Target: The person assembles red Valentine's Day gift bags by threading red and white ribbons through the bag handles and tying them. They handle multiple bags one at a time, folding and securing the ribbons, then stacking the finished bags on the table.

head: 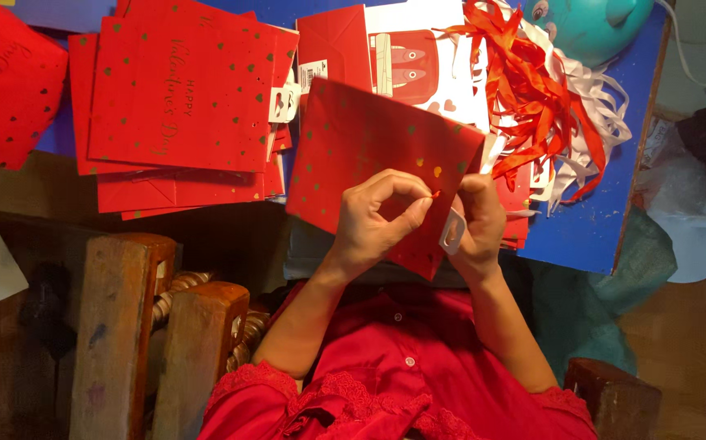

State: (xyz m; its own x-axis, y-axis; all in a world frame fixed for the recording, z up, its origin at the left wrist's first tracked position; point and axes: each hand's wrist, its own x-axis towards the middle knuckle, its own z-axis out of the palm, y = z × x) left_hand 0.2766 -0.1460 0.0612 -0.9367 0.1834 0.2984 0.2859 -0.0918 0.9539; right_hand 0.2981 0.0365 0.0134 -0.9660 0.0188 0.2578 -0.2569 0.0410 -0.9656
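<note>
Our left hand (377,220) is curled in front of us, thumb and forefinger pressed together on the tip of a thin red ribbon end (435,194) at the edge of the red paper bag (369,155). Our right hand (477,224) sits just beside it, fingers closed around the same edge of the bag, holding it from the other side; a small white tag (453,231) hangs against that hand. We cannot quite tell whether the ribbon end passes through a hole in the bag, since the fingertips cover the spot.

The bag lies flat and tilted between our hands and the table, red with small gold and green hearts scattered over it. Its lower corner points down toward our red blouse (406,375), which has white buttons and lace at the hem of the sleeves.

Beyond the bag, to the left, a stack of flat red bags (178,98) is fanned out on the blue table surface (589,220), the top one printed with gold lettering. Another red bag (6,81) lies well apart at the far left edge. Behind our hands stands a white and red printed bag (418,69), and just to its right a tangle of red and white ribbons (548,106) spills over the table. A teal round toy (589,24) sits at the top of the view, touching the ribbons. Below the stack, on our left, are worn wooden posts (116,326).
</note>
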